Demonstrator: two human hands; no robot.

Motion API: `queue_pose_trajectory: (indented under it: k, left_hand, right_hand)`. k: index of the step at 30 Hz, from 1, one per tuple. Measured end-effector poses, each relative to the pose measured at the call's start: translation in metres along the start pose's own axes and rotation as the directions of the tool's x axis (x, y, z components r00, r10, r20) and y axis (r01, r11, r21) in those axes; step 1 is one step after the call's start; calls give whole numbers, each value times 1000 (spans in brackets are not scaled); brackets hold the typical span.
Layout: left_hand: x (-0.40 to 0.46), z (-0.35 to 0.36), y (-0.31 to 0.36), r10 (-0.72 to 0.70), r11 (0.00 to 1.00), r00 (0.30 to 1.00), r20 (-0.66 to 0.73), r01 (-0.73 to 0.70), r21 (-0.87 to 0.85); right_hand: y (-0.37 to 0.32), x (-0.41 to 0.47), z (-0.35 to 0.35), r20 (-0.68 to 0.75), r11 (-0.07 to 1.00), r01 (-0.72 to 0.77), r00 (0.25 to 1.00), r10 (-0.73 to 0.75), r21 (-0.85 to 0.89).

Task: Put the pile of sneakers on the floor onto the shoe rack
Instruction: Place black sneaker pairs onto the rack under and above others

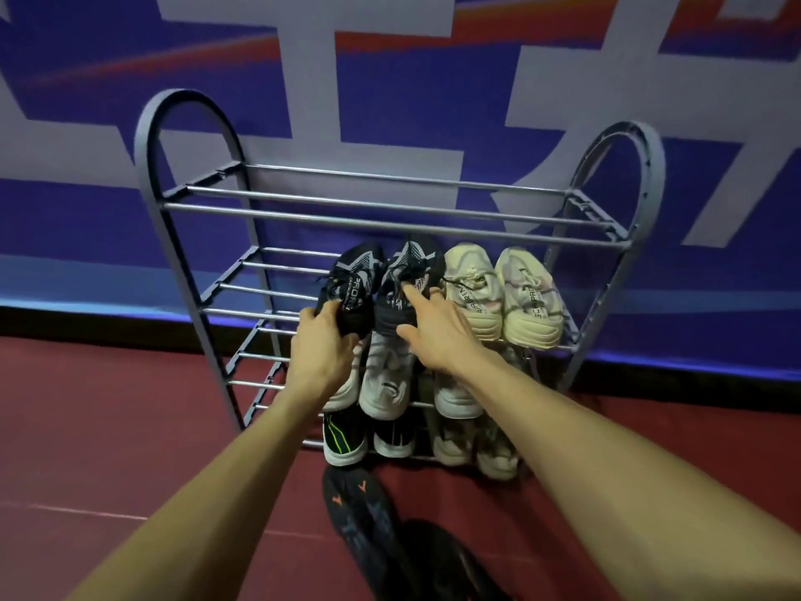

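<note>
Hands are both reaching to the second shelf of the grey shoe rack (182,236). Left hand (323,344) is gripping the heel of the left black sneaker (353,288), fingers clamped round it. Right hand (437,336) is resting on the right black sneaker (411,279), fingers apart, index finger pressing at the laces, thumb at the heel. Both black sneakers are sitting near the shelf's middle, toes toward the back edge, touching each other. Cream pair (503,292) is sitting just beside them toward the shelf's right end. White sneakers (385,379) are filling the third shelf below, more pairs are lining the bottom shelf. Top shelf is carrying nothing. Dark sneakers (364,514) are lying on the red floor (130,427) just in front of the rack's front edge.
</note>
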State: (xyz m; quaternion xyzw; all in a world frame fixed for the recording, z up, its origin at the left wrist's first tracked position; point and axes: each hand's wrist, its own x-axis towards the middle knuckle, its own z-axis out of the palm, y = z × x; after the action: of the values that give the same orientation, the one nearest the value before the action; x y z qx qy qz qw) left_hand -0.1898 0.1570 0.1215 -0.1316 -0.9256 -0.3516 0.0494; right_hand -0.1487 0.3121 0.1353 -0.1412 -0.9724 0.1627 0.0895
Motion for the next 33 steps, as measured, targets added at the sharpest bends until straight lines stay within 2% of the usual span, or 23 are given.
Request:
queue_pose_trajectory:
  k: [7,11,16,19,24,28,33]
  left_hand:
    - [12,-3,-6,76,997,996,-51,-75,21]
    - [8,-1,-17,75,997,993,-91,-74,16]
    - [29,-3,-16,96,994,995,-37,-94,55]
    - [32,-8,-21,153,983,988,14,-154,97]
    - [28,-18,-27,227,970,973,41,-230,80]
    - [41,-24,-26,246,960,963,106,-257,110]
    - [43,-24,-27,294,939,946,135,-312,144]
  right_hand:
    - [0,5,-4,-39,992,33,999,-28,122]
    - [4,-2,-1,-54,977,69,997,-59,202]
    - [3,26,-1,-38,976,-44,998,54,213]
    - [-10,22,5,-19,962,-126,991,135,240]
    - [-13,7,3,71,962,-123,992,109,243]
    - [-17,5,13,-30,953,-139,988,153,270]
    - [-27,-3,29,-192,889,-180,940,281,420]
